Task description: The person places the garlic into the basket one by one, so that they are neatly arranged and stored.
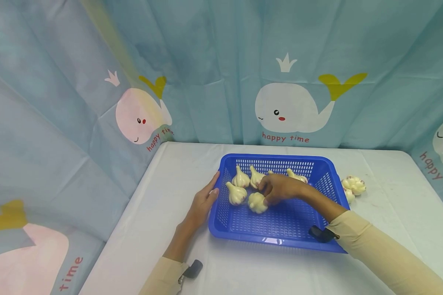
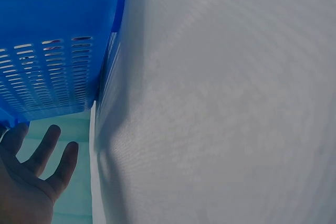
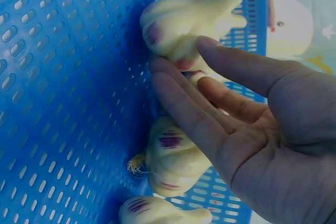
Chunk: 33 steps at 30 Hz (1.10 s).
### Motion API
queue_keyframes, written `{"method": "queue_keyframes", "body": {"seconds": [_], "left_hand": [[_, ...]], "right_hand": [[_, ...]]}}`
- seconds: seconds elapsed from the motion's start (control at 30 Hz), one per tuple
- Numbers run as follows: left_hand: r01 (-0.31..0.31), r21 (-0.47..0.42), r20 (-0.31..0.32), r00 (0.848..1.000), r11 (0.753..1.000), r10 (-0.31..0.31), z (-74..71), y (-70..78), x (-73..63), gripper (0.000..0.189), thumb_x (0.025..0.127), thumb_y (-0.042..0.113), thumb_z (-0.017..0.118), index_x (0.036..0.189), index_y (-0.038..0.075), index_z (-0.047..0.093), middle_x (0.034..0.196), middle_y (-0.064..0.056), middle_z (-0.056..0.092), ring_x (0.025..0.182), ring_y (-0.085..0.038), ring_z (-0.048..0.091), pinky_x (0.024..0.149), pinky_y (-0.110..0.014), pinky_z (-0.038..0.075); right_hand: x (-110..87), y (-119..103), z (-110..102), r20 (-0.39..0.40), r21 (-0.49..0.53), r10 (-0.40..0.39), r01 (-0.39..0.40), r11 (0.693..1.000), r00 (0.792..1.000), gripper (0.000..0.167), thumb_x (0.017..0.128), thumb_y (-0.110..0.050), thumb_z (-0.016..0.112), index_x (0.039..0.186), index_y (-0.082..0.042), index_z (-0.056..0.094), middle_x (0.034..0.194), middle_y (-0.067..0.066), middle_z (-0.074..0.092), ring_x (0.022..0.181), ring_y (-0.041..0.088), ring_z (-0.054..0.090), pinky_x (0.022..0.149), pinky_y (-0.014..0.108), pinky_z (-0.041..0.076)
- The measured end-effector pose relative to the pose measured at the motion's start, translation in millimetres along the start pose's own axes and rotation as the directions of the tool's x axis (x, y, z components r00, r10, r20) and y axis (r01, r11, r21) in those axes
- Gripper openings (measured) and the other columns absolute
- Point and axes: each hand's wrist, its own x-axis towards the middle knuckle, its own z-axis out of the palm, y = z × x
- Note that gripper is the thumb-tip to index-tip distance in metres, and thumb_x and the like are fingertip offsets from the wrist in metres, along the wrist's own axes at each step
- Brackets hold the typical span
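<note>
A blue plastic basket [image 1: 277, 243] with slotted walls stands on the table and holds several garlic bulbs [image 1: 240, 178] with pale skins and purple streaks. My left hand [image 1: 201, 205] rests against the basket's left rim with fingers extended; in the left wrist view, some fingers [image 2: 64, 166] stretch out past the basket wall. Inside the basket is my right hand [image 1: 282, 188], beside the nearest garlic bulb [image 1: 256, 203]. In the right wrist view, thumb and fingertips touch the edge of that bulb [image 3: 168, 27], fingers loosely spread rather than wrapped around it. More bulbs [image 3: 176, 156] lie below the hand.
Outside the basket, to its right, a few more garlic bulbs [image 1: 354, 185] lie on the white-covered table [image 1: 398, 196]. Blue curtains [image 1: 221, 49] printed with whales hang behind and at the sides. Dark wrist devices [image 1: 193, 269] sit at both sleeves.
</note>
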Motion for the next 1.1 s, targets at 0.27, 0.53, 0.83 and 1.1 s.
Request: {"method": "queue_keyframes", "body": {"seconds": [0.27,0.53,0.83,1.1], "left_hand": [[0.01,0.006,0.004,1.0,1.0,-0.01,0.4,1.1,0.0,0.055,0.115,0.035,0.04,0.169,0.031,0.029,0.172,0.012,0.03,0.159,-0.014,0.031,0.129,-0.041,0.029],[0.002,0.005,0.003,1.0,1.0,-0.002,0.4,1.1,0.5,0.055,0.115,0.038,0.039,0.169,0.03,0.029,0.171,0.012,0.03,0.158,-0.013,0.031,0.129,-0.039,0.028],[0.001,0.014,-0.003,1.0,1.0,-0.001,0.8,0.7,-0.2,0.055,0.115,0.039,0.039,0.169,0.03,0.03,0.172,0.011,0.031,0.159,-0.015,0.031,0.128,-0.04,0.029],[-0.004,0.016,0.0,1.0,1.0,0.004,0.6,1.3,0.3,0.056,0.115,0.039,0.039,0.169,0.029,0.03,0.172,0.01,0.031,0.159,-0.016,0.032,0.128,-0.041,0.03]], "right_hand": [[-1.5,0,-1,0.019,0.057,0.028,-0.029,0.998,0.999,0.048,0.084,0.002,0.081,0.128,0.01,0.063,0.107,0.022,0.077,0.093,0.026,0.077,0.08,0.04,0.067],[-5.5,3,-10,0.0,0.049,0.009,-0.009,0.999,1.0,0.046,0.088,-0.004,0.082,0.13,0.007,0.066,0.105,0.015,0.078,0.092,0.025,0.076,0.081,0.042,0.067],[-16.1,-2,-22,-0.06,0.028,-0.087,0.088,0.996,0.994,0.043,0.088,-0.009,0.082,0.128,0.004,0.069,0.116,0.022,0.075,0.099,0.023,0.075,0.085,0.037,0.064],[-30.1,-5,-32,-0.087,0.12,-0.059,0.069,0.99,0.995,0.044,0.093,-0.008,0.077,0.134,0.004,0.065,0.119,0.022,0.074,0.1,0.029,0.075,0.088,0.048,0.064]]}}
